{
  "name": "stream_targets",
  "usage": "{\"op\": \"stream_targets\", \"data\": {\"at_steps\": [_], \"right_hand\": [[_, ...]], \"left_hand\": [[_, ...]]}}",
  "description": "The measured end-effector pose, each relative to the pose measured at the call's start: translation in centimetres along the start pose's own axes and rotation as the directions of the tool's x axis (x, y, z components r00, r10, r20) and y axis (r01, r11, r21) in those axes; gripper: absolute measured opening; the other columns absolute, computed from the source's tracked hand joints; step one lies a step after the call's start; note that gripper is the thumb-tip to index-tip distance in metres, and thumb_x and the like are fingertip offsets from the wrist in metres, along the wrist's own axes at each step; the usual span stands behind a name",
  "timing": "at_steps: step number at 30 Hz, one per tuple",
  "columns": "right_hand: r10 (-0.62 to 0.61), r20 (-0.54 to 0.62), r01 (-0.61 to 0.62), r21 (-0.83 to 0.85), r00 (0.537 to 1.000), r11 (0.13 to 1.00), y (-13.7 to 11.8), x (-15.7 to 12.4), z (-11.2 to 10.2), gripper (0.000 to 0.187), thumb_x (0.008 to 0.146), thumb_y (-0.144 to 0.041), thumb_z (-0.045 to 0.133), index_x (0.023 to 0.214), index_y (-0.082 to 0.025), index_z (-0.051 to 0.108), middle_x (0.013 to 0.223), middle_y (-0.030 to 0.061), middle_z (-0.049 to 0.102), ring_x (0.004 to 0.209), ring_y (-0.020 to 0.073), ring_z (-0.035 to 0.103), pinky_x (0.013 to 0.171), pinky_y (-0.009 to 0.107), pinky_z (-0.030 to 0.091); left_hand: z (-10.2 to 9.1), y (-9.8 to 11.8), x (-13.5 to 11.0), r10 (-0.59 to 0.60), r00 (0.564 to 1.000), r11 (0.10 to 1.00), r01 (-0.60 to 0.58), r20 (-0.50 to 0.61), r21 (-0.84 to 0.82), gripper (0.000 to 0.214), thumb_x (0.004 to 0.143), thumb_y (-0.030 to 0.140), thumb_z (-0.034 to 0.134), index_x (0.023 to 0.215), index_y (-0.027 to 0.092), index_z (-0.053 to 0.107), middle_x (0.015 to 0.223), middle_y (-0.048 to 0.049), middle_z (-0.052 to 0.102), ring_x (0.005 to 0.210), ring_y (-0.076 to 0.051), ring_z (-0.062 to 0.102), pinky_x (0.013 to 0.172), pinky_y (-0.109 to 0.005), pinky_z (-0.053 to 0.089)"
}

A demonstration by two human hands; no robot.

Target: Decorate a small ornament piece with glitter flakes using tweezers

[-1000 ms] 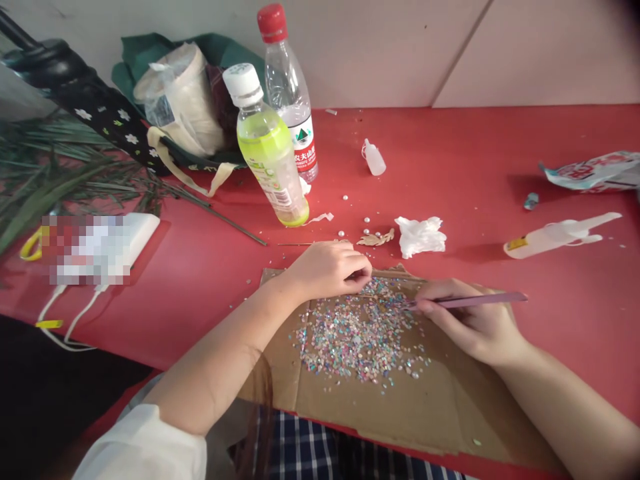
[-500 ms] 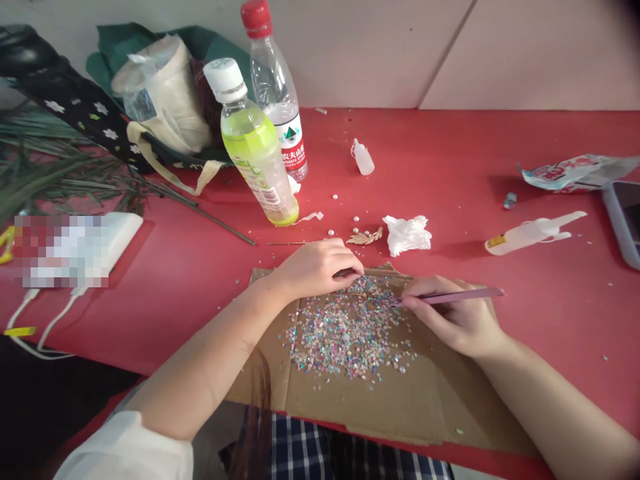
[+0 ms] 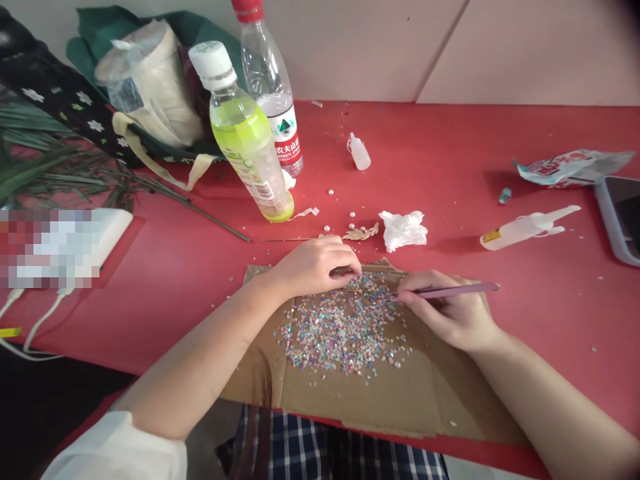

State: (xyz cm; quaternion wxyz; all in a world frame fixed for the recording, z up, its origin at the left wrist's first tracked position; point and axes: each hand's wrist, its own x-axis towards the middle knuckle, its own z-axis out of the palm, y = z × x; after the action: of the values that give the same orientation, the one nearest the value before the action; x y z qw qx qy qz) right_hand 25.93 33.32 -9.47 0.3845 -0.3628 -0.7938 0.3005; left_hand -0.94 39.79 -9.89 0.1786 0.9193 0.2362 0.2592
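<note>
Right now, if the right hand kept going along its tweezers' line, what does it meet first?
Likely the left hand, just ahead of the tweezers; depth is unclear, so possibly the sequins first.

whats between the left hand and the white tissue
In the head view, a small gold leaf-shaped piece lies between the left hand and the crumpled white tissue, with a few pearl beads just above it.
</note>
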Motion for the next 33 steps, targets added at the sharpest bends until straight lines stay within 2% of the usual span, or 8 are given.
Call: {"op": "stream_targets", "data": {"at_steps": [7, 14, 20, 23, 27, 33], "right_hand": [[-0.002, -0.018, 0.002, 0.000, 1.000, 1.000, -0.29, 0.29, -0.04, 0.014, 0.101, -0.024, 0.062, 0.088, -0.021, 0.067, 0.062, -0.0026, 0.068, 0.047, 0.0098, 0.059, 0.043, 0.020, 0.047], [-0.008, -0.010, 0.008, -0.013, 1.000, 1.000, -0.33, 0.31, -0.08, 0.014, 0.101, -0.022, 0.061, 0.088, -0.021, 0.066, 0.064, -0.0016, 0.070, 0.047, 0.0097, 0.061, 0.044, 0.019, 0.048], [0.053, -0.036, -0.055, -0.060, 0.998, 0.997, -0.38, 0.22, 0.05, 0.012, 0.101, -0.023, 0.062, 0.090, -0.021, 0.066, 0.064, -0.0027, 0.069, 0.047, 0.0090, 0.060, 0.044, 0.018, 0.046], [0.084, -0.061, -0.087, -0.043, 0.995, 0.995, -0.11, 0.09, 0.20, 0.010, 0.101, -0.024, 0.063, 0.092, -0.022, 0.066, 0.065, -0.0028, 0.070, 0.047, 0.0090, 0.059, 0.043, 0.019, 0.046], [0.090, -0.085, -0.092, -0.018, 0.992, 0.996, 0.21, -0.10, 0.26, 0.010, 0.101, -0.025, 0.063, 0.091, -0.022, 0.066, 0.067, -0.0025, 0.069, 0.048, 0.0091, 0.057, 0.044, 0.020, 0.046], [0.096, -0.079, -0.094, 0.030, 0.992, 0.995, 0.38, -0.13, 0.24, 0.009, 0.101, -0.024, 0.064, 0.093, -0.022, 0.066, 0.068, -0.0026, 0.068, 0.051, 0.0094, 0.058, 0.045, 0.021, 0.046]], "left_hand": [[0.11, 0.08, 0.07, 0.017, 1.000, 1.000, -0.016, -0.026, 0.010, 0.008, 0.100, 0.020, 0.067, 0.103, 0.024, 0.073, 0.098, 0.0026, 0.082, 0.086, -0.014, 0.068, 0.082, -0.030, 0.055], [0.28, -0.29, 0.05, 0.019, 0.999, 0.999, -0.018, -0.045, 0.029, 0.009, 0.100, 0.020, 0.065, 0.103, 0.024, 0.073, 0.096, 0.0019, 0.080, 0.086, -0.014, 0.070, 0.082, -0.030, 0.056], [-0.01, -0.26, 0.14, 0.014, 0.999, 0.998, -0.011, -0.051, 0.065, 0.015, 0.099, 0.017, 0.060, 0.101, 0.023, 0.073, 0.096, 0.0013, 0.079, 0.087, -0.014, 0.071, 0.081, -0.029, 0.056], [-0.36, 0.01, 0.07, 0.035, 0.999, 0.994, -0.032, -0.024, 0.107, 0.011, 0.098, 0.024, 0.062, 0.094, 0.023, 0.073, 0.087, 0.0026, 0.077, 0.078, -0.014, 0.066, 0.078, -0.031, 0.054], [-0.54, 0.41, 0.07, 0.069, 0.995, 0.984, -0.080, 0.072, 0.158, 0.017, 0.093, 0.036, 0.071, 0.082, 0.024, 0.070, 0.075, 0.0043, 0.072, 0.071, -0.017, 0.060, 0.071, -0.033, 0.049], [-0.38, 0.53, 0.19, 0.085, 0.992, 0.970, -0.104, 0.095, 0.220, 0.018, 0.095, 0.036, 0.071, 0.081, 0.024, 0.070, 0.079, 0.0051, 0.073, 0.073, -0.017, 0.060, 0.070, -0.034, 0.046]]}}
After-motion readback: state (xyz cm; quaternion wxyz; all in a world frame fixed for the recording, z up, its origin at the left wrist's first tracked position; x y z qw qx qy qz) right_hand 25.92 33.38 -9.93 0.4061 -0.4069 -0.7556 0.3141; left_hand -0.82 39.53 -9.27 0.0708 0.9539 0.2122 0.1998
